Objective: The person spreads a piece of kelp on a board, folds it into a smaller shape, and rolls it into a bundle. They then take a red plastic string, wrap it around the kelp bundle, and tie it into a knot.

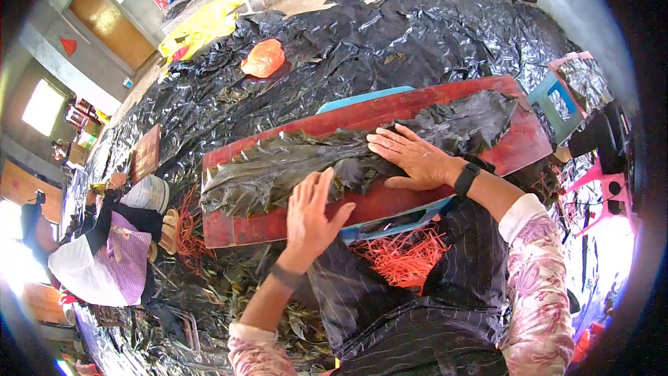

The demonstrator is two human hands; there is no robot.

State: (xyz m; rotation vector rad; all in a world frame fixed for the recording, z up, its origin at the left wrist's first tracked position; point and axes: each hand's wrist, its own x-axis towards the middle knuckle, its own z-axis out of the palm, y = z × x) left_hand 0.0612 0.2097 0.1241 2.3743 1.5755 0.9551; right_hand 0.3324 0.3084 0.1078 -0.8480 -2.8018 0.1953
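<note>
The left hand point(309, 216), fingers straight and thumb apart, grips nothing and lies over the near edge of a long, dark, crinkled frond, probably kelp point(271, 160); the right hand point(417, 160) is likewise unclenched, spread palm-down on the frond's middle, which runs lengthwise along a red wooden board point(410, 115). Because that blade looks thin and ruffled, a hard sweep by either palm could tear it or double its margin under, and its left end, lying close to the board's end, might slip over if dragged that way. The board rests on a light-blue plastic support point(396, 221) near the lap, so heavy pressure towards one end could tip or shift it. Red shredded strips point(403, 257) bunched between the knees could cling to a sleeve and get carried up among the folds. As for what is hard to make out, the palms and whatever lies beneath them are hidden, and I cannot tell whether the left fingertips press or merely hover, nor whether the frond is one layer or several; most of the support is covered by the board. Further off, the co-worker point(104, 257) is small and warped by the lens, the item in their hands unclear, while beyond, on black plastic sheeting point(417, 35), an orange plastic bag point(264, 58) hides its contents
</note>
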